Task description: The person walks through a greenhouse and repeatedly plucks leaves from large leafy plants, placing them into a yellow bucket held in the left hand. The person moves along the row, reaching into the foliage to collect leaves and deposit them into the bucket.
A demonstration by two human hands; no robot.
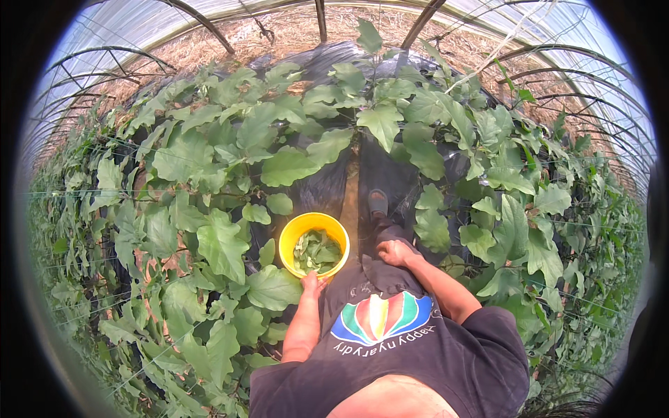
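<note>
A yellow plastic bucket (286, 237) with cut or picked green leaves (317, 252) inside stands out in front of me, a little left of centre. My left hand (314, 283) is at the bucket's near rim and appears to grip it. My right hand (395, 253) is curled over my dark trouser leg, to the right of the bucket; whether its fingers hold anything is hidden. Large lobed leaves of eggplant-like plants (223, 245) grow close beside the bucket on the left, and more leaves (509, 230) rise to the right of my right arm.
Black plastic mulch film (387, 162) covers the ground on both sides of a narrow strip of bare soil (351, 193). Thin green strings (99, 192) run through the plant rows. Curved greenhouse hoops (201, 21), clear film and dry straw (292, 26) lie beyond.
</note>
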